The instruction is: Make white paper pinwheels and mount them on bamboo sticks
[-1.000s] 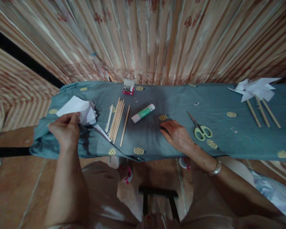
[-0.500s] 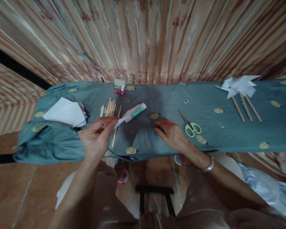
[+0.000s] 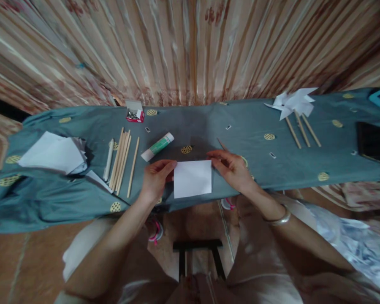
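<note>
A white sheet of paper (image 3: 192,179) lies flat-on to me over the near part of the table. At its upper left corner, my left hand (image 3: 156,177) pinches it between thumb and fingers. My right hand (image 3: 232,169) has its thumb and fingers closed at the upper right corner. Just beyond the left hand rests a glue stick (image 3: 158,146) with a green label. Scissors (image 3: 221,144) lie mostly hidden behind my right hand; a blade and part of a green handle show.
To the left are wooden sticks (image 3: 121,162), a white pen-like stick (image 3: 108,160), a paper stack (image 3: 50,153) and a paper strip (image 3: 99,181). An open red-and-white box (image 3: 134,114) holds small metal pieces. Paper pinwheels (image 3: 296,103) and a dark phone (image 3: 372,141) lie right.
My left hand has brought the paper rightward and turned it from edge-on to flat. The right hand, empty before, now meets its right corner. The view has shifted right.
</note>
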### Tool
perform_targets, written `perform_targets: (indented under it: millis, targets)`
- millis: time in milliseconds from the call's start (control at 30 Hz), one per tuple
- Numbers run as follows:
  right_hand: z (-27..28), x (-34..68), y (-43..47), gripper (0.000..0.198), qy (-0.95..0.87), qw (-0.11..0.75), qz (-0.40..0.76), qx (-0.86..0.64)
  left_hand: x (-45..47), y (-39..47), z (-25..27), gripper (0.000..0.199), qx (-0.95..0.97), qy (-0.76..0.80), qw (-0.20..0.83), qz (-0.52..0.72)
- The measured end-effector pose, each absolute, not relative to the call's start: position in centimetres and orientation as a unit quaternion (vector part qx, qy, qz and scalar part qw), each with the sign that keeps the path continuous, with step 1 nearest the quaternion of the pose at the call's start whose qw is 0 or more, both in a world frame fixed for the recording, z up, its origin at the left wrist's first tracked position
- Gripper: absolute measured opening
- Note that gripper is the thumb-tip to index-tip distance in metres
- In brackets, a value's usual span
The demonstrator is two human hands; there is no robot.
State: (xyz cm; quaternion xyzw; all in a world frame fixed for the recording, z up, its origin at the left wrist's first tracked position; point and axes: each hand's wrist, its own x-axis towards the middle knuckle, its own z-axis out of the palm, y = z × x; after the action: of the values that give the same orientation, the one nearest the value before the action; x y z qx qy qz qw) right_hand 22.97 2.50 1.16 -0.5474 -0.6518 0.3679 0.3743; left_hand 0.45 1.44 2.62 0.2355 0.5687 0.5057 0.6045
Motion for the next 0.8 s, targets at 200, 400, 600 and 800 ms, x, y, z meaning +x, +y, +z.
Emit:
perform_targets:
  millis: [200,400,600,800]
  targets:
    - [2.8,23.2,-0.1,0.040,-0.794,0.348,0.168,-0.469,1.2,2.5,1.5,0.041,0.254,0.568,0.591,0.514]
    - [1.5,20.5,-2.5,0.038,-0.901,0.254,0.040,-0.349,1.4,2.7,1.1,0.041,0.255,0.557,0.599,0.515]
    - [0.6,20.8,-2.4,0.027,-0.895,0.267,0.061,-0.351,0.2,1.8,0.7,0.035,0.325,0.563,0.587,0.483]
    - [0.9,22.2,-2.6,0.023,-0.861,0.295,0.137,-0.391,-1.5,-0.2,1.2,0.020,0.719,0.496,0.313,0.372]
